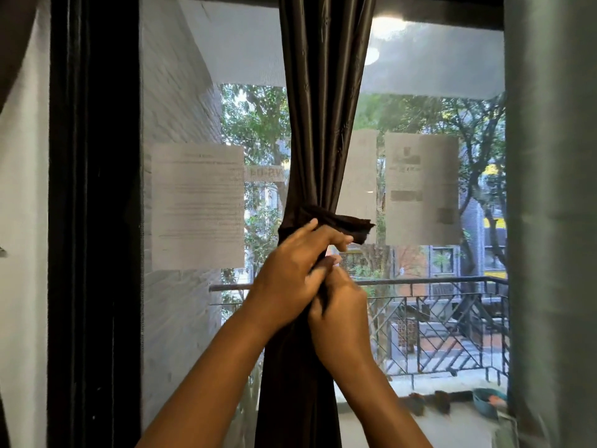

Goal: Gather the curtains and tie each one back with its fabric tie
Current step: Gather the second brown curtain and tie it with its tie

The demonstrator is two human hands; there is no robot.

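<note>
Dark brown satin, gathered into one bunch, hangs down the middle of the window: this curtain (318,130) is pinched in at about mid-height by its fabric tie (326,216), a band of the same dark cloth wrapped round it, with one loose end (357,228) sticking out to the right. We judge the step in hand to be the tying itself; the gathering looks done, the knot not yet secure.

Our left hand (292,273) lies over the front of the bunch just under the band, fingers curled and reaching up to the tie, holding it against the cloth. Our right hand (339,300) sits just below and touching the left, fingers curled round a dark fold; whether that fold is the tie's other end or the curtain itself we cannot tell, since both hands are blurred.

Next, we reckon, the free end wants drawing through or round and pulling snug, with the left hand keeping the band from slipping down the slick satin.

Behind the curtain, papers (197,205) are stuck to the glass, and a balcony railing (436,313) shows outside. A grey curtain (555,221) hangs at the right edge; whether it is tied we cannot see
</note>
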